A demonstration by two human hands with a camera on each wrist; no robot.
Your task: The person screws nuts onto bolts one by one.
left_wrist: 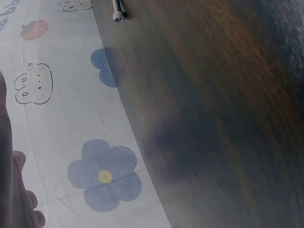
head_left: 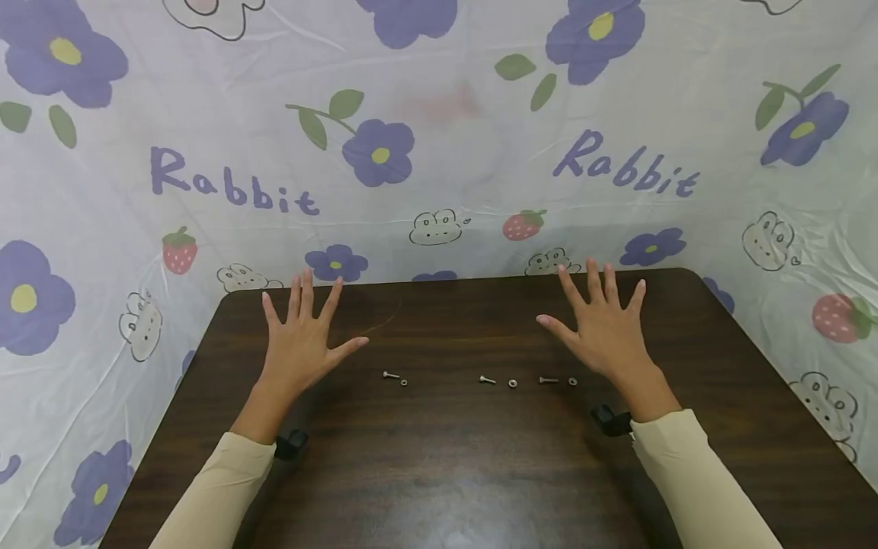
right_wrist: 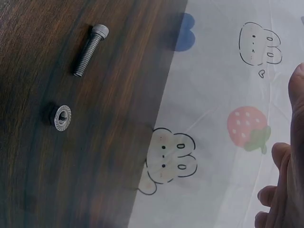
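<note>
1. Head view: the left hand [head_left: 298, 347] is held out over the bench [head_left: 425, 480], fingers straight and spread, thumb pointing inward, holding nothing.
2. Head view: the right hand [head_left: 607, 335] is spread in the same way, fingers straight, also holding nothing.
3. Head view: between the hands, a loose row of metal hardware lies on the bench. The left bolt [head_left: 391, 375] has the left nut [head_left: 404, 383] just beside it; well apart from that pair come the middle bolt [head_left: 487, 380], the middle nut [head_left: 512, 383], the right bolt [head_left: 548, 380] and the right nut [head_left: 572, 381], which is nearest the right hand.
4. Head view: a printed cloth [head_left: 473, 168] with flowers and rabbits hangs behind the bench.
5. Left wrist view: one bolt, cut off by the top edge, lies on the bench; part of the left hand shows at the left edge.
6. Right wrist view: a threaded bolt and a flanged nut lie near each other, not touching; the right hand's curved edge shows at the right.
</note>
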